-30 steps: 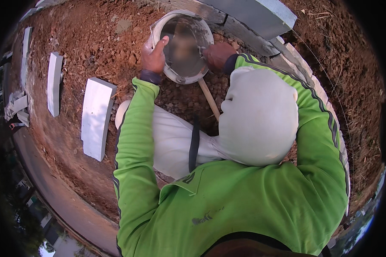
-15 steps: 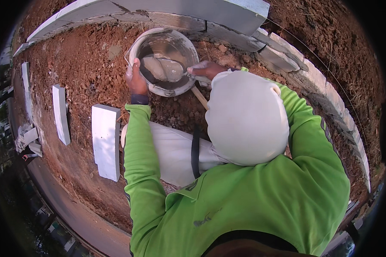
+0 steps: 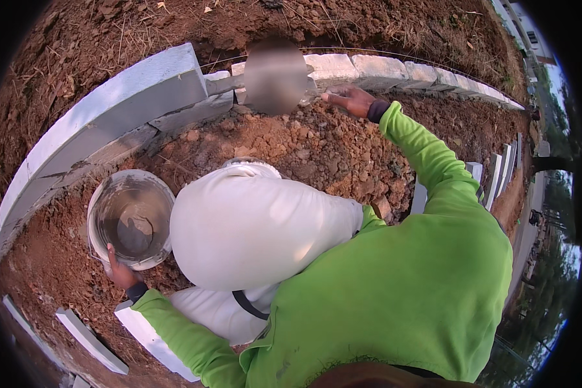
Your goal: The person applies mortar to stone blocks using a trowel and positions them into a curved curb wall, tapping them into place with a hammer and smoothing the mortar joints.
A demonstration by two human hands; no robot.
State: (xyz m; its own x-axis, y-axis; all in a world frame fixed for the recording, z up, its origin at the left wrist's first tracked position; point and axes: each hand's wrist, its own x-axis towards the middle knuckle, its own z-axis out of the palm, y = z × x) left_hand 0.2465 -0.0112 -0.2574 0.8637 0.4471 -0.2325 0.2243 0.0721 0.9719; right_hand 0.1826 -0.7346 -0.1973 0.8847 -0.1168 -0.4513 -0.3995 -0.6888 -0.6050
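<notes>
Currently, the left hand (image 3: pixel 121 271) is clamping the bucket (image 3: pixel 152 261) at its near edge, left of the white-clad legs (image 3: pixel 252 226); the right hand (image 3: pixel 354 101) (whether its grip is closing on anything, I cannot tell) is hovering beside the block wall (image 3: pixel 376 71).

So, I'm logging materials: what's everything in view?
Bucket: one, whitish, left
Mortar: one batch, grey, inside bucket
Concrete kerb: one run, pale grey, upper left
Stone row: one, whitish, upper right
Loose slabs: several, whitish, lower left and right
String: one, pale, along stone row
Soil: one expanse, reddish-brown, throughout
Trousers: one pair, white, centre
Shirt: one, green, lower centre
Left hand: one, dark-cuffed, at bucket rim
Right hand: one, dark-cuffed, beside blurred patch
</notes>
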